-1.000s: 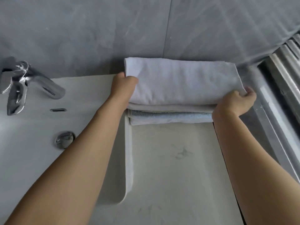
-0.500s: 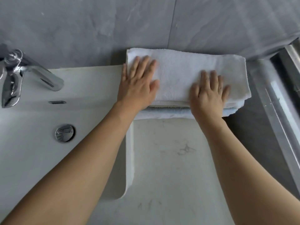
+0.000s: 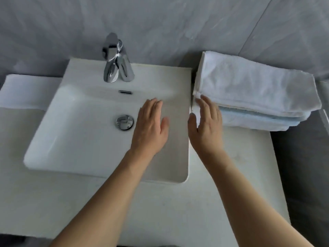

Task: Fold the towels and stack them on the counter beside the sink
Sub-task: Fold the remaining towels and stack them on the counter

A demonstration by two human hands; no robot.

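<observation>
A stack of folded towels lies on the white counter to the right of the sink, against the grey wall. A white towel is on top, and a light blue towel shows lower in the pile. My right hand hovers with straight fingers at the stack's front left corner, fingertips at its edge, holding nothing. My left hand floats flat over the sink basin, fingers straight, also holding nothing.
A chrome faucet stands at the back of the sink, with a chrome drain plug in the basin. The counter drops off into a dark gap at the right edge. A grey tiled wall runs behind.
Both hands have lifted off the top towel and drawn back toward me and leftward. The view has swung left, so the sink now fills the middle.
</observation>
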